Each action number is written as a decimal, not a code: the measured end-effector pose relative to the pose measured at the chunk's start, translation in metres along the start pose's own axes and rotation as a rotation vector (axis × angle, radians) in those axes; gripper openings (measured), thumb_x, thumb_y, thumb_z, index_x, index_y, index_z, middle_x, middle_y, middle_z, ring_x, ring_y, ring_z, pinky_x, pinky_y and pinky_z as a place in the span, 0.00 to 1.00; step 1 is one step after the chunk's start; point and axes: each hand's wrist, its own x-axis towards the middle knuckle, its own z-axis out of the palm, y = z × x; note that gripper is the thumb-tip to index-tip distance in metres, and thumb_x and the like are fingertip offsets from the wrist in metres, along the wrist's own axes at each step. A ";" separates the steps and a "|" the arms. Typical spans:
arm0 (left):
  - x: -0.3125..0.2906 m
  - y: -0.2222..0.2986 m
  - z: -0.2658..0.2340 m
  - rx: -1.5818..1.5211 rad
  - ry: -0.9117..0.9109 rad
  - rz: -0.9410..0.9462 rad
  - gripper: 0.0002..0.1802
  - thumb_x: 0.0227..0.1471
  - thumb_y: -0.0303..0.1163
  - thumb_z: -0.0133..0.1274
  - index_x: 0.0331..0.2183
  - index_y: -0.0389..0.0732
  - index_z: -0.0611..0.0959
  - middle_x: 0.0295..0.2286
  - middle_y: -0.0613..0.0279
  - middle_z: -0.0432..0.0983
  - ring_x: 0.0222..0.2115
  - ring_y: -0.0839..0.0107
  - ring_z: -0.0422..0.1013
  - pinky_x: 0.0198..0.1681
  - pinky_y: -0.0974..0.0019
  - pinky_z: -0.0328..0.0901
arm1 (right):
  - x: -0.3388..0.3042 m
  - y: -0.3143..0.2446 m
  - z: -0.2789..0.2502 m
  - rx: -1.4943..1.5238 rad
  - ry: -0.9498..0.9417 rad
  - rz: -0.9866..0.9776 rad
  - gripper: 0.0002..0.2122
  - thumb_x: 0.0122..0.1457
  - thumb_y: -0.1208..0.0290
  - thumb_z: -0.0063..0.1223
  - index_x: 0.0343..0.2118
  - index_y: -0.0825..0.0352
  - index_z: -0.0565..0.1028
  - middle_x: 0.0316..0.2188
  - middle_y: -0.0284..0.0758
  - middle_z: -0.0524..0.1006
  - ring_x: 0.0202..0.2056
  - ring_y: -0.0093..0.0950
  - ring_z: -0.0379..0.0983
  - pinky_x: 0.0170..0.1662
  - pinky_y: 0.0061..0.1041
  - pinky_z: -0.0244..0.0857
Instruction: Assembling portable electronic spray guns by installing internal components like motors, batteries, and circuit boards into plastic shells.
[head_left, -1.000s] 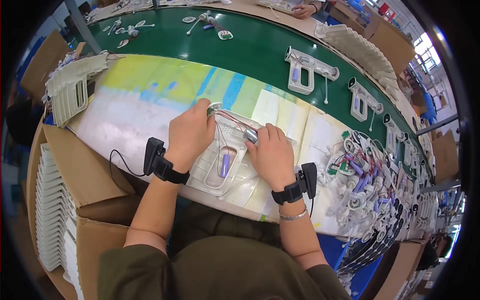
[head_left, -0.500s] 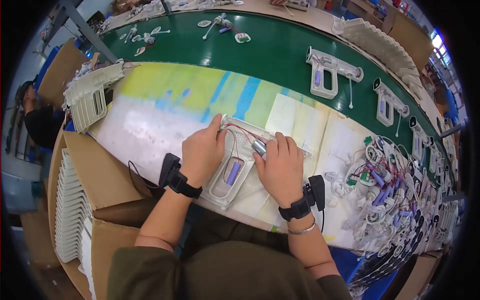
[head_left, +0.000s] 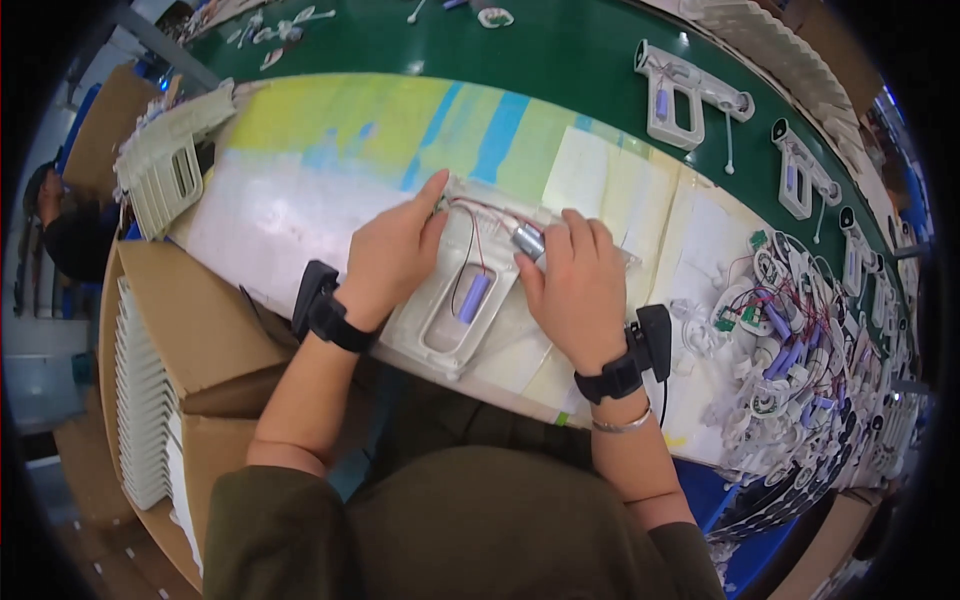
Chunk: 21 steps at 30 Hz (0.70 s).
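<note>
A white plastic gun-shaped shell half (head_left: 452,300) lies on the paper-covered bench in front of me. A purple cylindrical battery (head_left: 474,298) sits in its handle, and red wires run up to a small silver motor (head_left: 528,240). My left hand (head_left: 392,252) rests on the shell's left edge, fingertips at its upper end. My right hand (head_left: 572,282) presses on the shell's right side, fingers pinching the silver motor.
The green conveyor belt (head_left: 560,70) behind carries assembled white shells (head_left: 684,92). A heap of wired batteries and motors (head_left: 800,350) lies at right. Stacked white shell halves (head_left: 165,160) sit at left, more in cardboard boxes (head_left: 150,400).
The view has shifted and the shell sits a little lower and nearer. Both hands stay on it, the right still at the motor.
</note>
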 end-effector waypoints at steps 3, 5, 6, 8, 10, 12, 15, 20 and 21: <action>-0.005 0.014 -0.013 -0.086 0.114 0.104 0.19 0.48 0.26 0.49 0.45 0.44 0.75 0.31 0.55 0.74 0.30 0.55 0.69 0.31 0.56 0.65 | -0.003 0.006 0.003 0.008 0.025 -0.017 0.15 0.42 0.66 0.61 0.30 0.67 0.69 0.41 0.43 0.69 0.41 0.39 0.65 0.39 0.36 0.61; -0.021 0.015 -0.030 -0.059 0.065 0.180 0.17 0.45 0.25 0.50 0.41 0.44 0.78 0.31 0.57 0.74 0.29 0.56 0.69 0.31 0.58 0.65 | -0.001 0.003 0.001 0.017 0.028 -0.010 0.15 0.43 0.66 0.60 0.31 0.67 0.69 0.41 0.42 0.70 0.40 0.38 0.65 0.38 0.35 0.62; -0.029 0.017 -0.038 -0.030 0.020 0.261 0.15 0.43 0.24 0.51 0.37 0.44 0.80 0.30 0.58 0.74 0.28 0.58 0.69 0.32 0.59 0.65 | 0.000 0.002 0.001 0.015 0.022 -0.013 0.15 0.43 0.66 0.60 0.31 0.67 0.69 0.41 0.42 0.70 0.40 0.38 0.65 0.38 0.35 0.62; -0.039 0.033 -0.041 -0.004 -0.083 0.315 0.10 0.38 0.25 0.54 0.30 0.43 0.81 0.29 0.62 0.71 0.30 0.61 0.67 0.34 0.61 0.63 | -0.002 0.001 0.001 -0.002 0.051 -0.020 0.15 0.44 0.66 0.60 0.32 0.67 0.69 0.41 0.42 0.70 0.40 0.38 0.65 0.37 0.34 0.62; -0.044 0.040 -0.031 0.111 -0.155 0.346 0.08 0.38 0.29 0.56 0.27 0.45 0.81 0.24 0.65 0.68 0.26 0.64 0.65 0.29 0.62 0.61 | -0.002 0.002 0.003 0.013 0.041 -0.026 0.15 0.44 0.66 0.60 0.32 0.68 0.69 0.40 0.42 0.70 0.40 0.38 0.65 0.38 0.35 0.62; -0.041 0.039 -0.014 0.170 -0.029 0.343 0.05 0.36 0.32 0.57 0.18 0.41 0.79 0.21 0.65 0.65 0.27 0.66 0.64 0.29 0.63 0.59 | -0.002 0.004 0.003 0.015 0.031 -0.018 0.15 0.44 0.66 0.60 0.32 0.68 0.69 0.40 0.42 0.70 0.40 0.38 0.65 0.38 0.35 0.62; -0.038 0.031 -0.008 0.142 -0.056 0.295 0.08 0.34 0.37 0.59 0.17 0.43 0.81 0.22 0.65 0.66 0.27 0.65 0.64 0.29 0.63 0.60 | -0.001 0.007 0.002 0.059 0.057 -0.055 0.14 0.44 0.67 0.59 0.31 0.68 0.69 0.40 0.42 0.70 0.40 0.39 0.65 0.40 0.36 0.63; -0.038 0.012 -0.010 -0.381 -0.068 0.106 0.07 0.37 0.32 0.57 0.22 0.38 0.82 0.27 0.62 0.69 0.30 0.66 0.65 0.34 0.67 0.61 | 0.006 -0.002 -0.017 0.092 0.130 -0.094 0.15 0.46 0.72 0.57 0.37 0.68 0.70 0.39 0.43 0.71 0.41 0.41 0.66 0.41 0.35 0.64; -0.039 0.009 -0.013 -0.666 -0.077 0.049 0.07 0.39 0.30 0.56 0.23 0.37 0.82 0.29 0.62 0.69 0.32 0.68 0.66 0.36 0.68 0.62 | 0.007 -0.003 -0.023 0.088 0.132 -0.099 0.15 0.46 0.72 0.57 0.37 0.68 0.70 0.39 0.43 0.71 0.41 0.41 0.66 0.41 0.35 0.64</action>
